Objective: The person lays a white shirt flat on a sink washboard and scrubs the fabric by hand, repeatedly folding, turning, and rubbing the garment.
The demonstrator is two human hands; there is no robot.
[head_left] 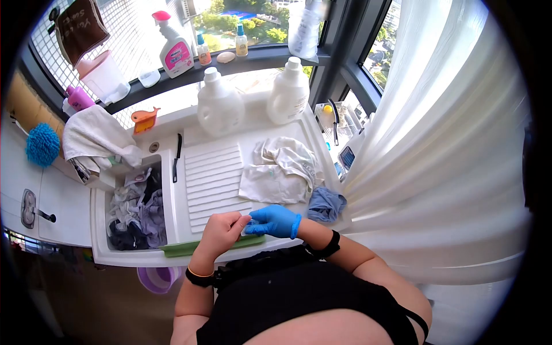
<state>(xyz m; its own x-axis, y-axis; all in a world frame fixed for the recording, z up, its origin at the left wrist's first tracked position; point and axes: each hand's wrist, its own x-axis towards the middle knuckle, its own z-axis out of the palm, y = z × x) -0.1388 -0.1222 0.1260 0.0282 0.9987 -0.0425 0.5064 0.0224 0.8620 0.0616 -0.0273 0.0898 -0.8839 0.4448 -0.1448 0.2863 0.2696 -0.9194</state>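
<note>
Beyond blue glove [275, 221], blurred pink label [177, 56]

Beyond the left hand [219, 233] and the right hand [275, 221], dark-framed windows [270, 33] let in strong daylight, with green trees outside; a white grid [135, 43] shows through the panes farther left. A dark sill [269, 56] runs below the glass. To the right hand's right, a sheer white curtain [443, 115] falls in long folds. Well left of the left hand stand white panels [66, 198], above a dim, brownish floor [86, 293].
</note>
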